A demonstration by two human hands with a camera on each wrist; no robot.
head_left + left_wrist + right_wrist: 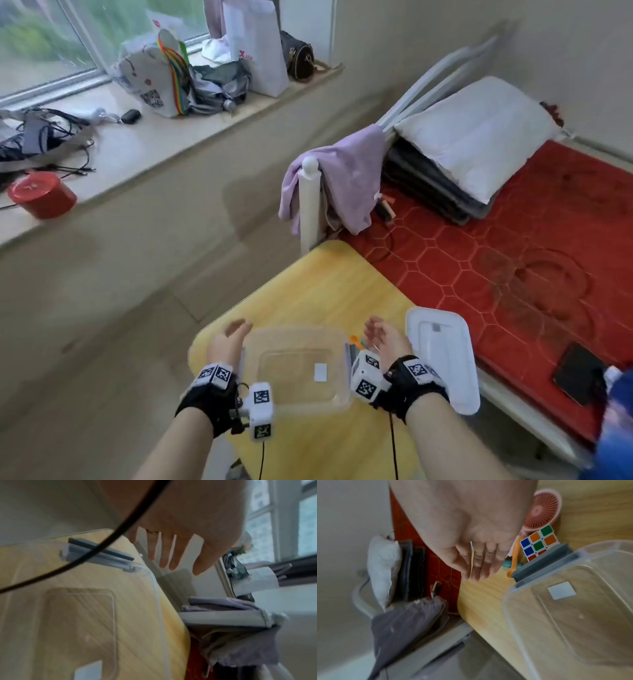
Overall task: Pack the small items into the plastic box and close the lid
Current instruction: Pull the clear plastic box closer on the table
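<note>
Beside plastic box [297, 366], hands [228, 339] open, empty

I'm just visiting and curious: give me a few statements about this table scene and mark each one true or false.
1. The clear plastic box is open and holds no small items. True.
2. The white lid is clipped onto the box. False: it lies off the box, to the right of it.
3. The left hand grips a cube. False: its fingers are loose and hold nothing.
4. A colourful puzzle cube sits on the table just outside the box. True.
5. The pink fan is inside the box. False: it lies on the yellow table beyond the cube.
6. The right hand holds nothing. True.
</note>
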